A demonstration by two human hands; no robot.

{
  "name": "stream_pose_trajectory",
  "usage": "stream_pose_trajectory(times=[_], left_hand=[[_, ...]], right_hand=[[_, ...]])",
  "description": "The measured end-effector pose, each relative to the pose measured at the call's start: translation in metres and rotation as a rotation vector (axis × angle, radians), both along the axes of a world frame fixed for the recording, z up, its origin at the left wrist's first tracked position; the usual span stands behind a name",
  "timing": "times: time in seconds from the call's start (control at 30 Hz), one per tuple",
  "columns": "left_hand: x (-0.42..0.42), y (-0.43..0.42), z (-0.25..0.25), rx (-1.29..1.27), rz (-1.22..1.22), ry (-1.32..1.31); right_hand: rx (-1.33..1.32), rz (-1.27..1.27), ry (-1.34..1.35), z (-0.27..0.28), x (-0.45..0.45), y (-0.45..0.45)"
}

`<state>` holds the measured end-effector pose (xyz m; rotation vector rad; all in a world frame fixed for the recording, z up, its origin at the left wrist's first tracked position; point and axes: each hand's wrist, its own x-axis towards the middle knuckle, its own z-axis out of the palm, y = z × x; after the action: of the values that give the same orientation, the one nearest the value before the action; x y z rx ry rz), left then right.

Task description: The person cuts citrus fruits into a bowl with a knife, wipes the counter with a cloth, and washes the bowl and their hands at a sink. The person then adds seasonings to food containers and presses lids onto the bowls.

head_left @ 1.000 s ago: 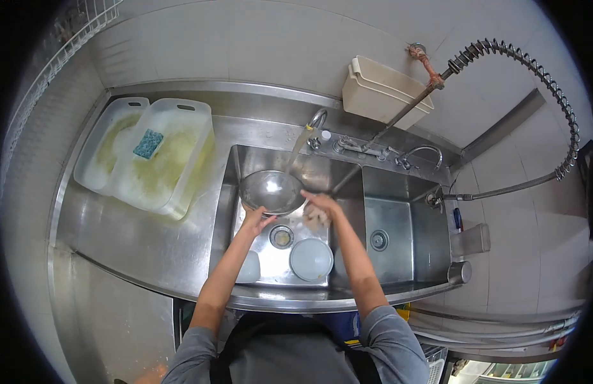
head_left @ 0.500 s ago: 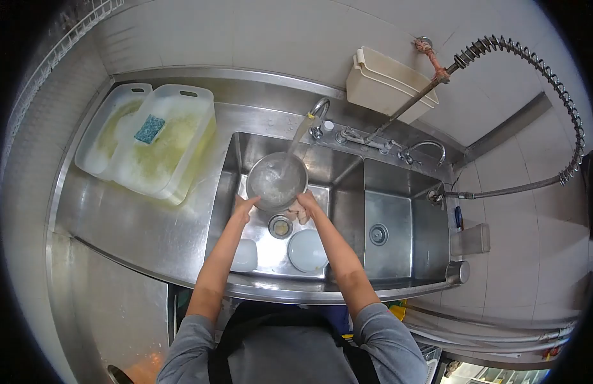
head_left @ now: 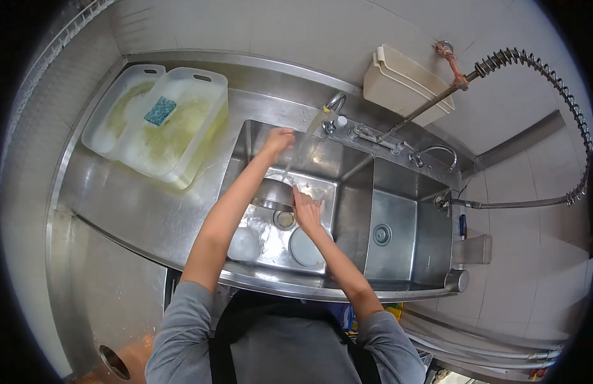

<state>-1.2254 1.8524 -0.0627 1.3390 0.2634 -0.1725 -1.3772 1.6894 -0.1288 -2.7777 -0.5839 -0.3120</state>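
A metal bowl (head_left: 273, 194) is tipped on its side low in the left sink basin, its opening turned away from me. My right hand (head_left: 307, 210) grips the bowl's right edge. Above and left of the stream from the tap (head_left: 335, 102), my left hand (head_left: 280, 140) is raised off the bowl. Its fingers look curled in, and nothing shows in them. Water (head_left: 298, 150) runs down behind the bowl. Under my forearms, a round pale dish (head_left: 304, 246) and a whitish container (head_left: 245, 244) lie on the basin floor beside the drain (head_left: 284, 219).
On the left counter (head_left: 117, 211) stand two translucent tubs (head_left: 193, 153) of soapy yellowish water; a blue-green sponge (head_left: 160, 111) floats in one. A second basin (head_left: 399, 214) adjoins on the right. Cream bins (head_left: 405, 89) hang behind, near a coiled spray hose (head_left: 575, 128).
My left hand has let go of the bowl and moved up toward the tap. The bowl, held level under the water before, is now lower and tipped over in my right hand.
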Motion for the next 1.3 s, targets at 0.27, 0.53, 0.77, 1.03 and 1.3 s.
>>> stream_pose_trajectory(times=[0.27,0.53,0.77,1.03,1.3], left_hand=[[0.057,-0.036,0.031,0.034,-0.133,0.044],[0.037,-0.008,0.005,0.706,-0.605,-0.401],[-0.010,0.017,-0.025,0.952,-0.312,-0.746],[-0.096,0.051,0.009,1.583,-0.293,-0.395],[-0.231,0.147,0.014,1.117,0.281,-0.046]], right_hand=[[-0.066,-0.100,-0.047,0.051,0.078,-0.026],[-0.056,-0.113,-0.079,0.056,0.121,-0.051],[0.081,-0.073,-0.025,0.059,0.114,-0.063],[0.486,0.124,1.002,0.056,0.138,-0.059],[2.021,-0.160,1.378,0.024,0.189,0.000]])
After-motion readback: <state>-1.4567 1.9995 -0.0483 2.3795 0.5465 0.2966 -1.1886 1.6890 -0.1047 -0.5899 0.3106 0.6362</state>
